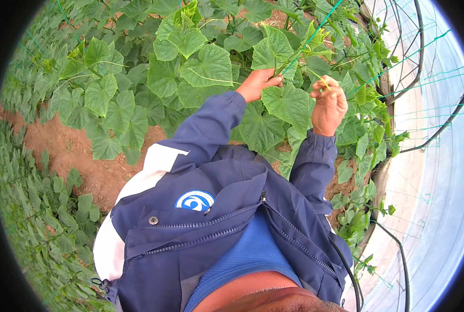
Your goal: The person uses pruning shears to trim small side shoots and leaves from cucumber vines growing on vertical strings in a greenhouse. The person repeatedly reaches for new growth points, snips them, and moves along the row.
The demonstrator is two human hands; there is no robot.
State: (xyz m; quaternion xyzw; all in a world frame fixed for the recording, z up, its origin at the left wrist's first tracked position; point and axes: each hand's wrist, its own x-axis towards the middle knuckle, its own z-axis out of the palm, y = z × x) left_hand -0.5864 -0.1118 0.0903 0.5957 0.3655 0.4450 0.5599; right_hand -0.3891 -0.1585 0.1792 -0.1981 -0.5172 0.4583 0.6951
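Observation:
Near the upper middle, my left hand (261, 82) is closed around a cucumber vine stem and a green twine (312, 39) that run together up to the right. The vine's leafy growing tip (317, 41) stands just above the grip, and a broad leaf (286, 103) hangs below it. To the right, my right hand (328, 105) is raised with bent fingers. A thin yellow-green tendril (317, 75) passes between its thumb and fingertips. The two hands are apart, with leaves between them.
Dense cucumber plants (115, 91) surround me. Bare brown soil (80, 152) runs between rows at left. More green twines (423, 48) stretch across the right side, before a greenhouse's plastic film wall (442, 167), with black hoses or bars (401, 249) along it.

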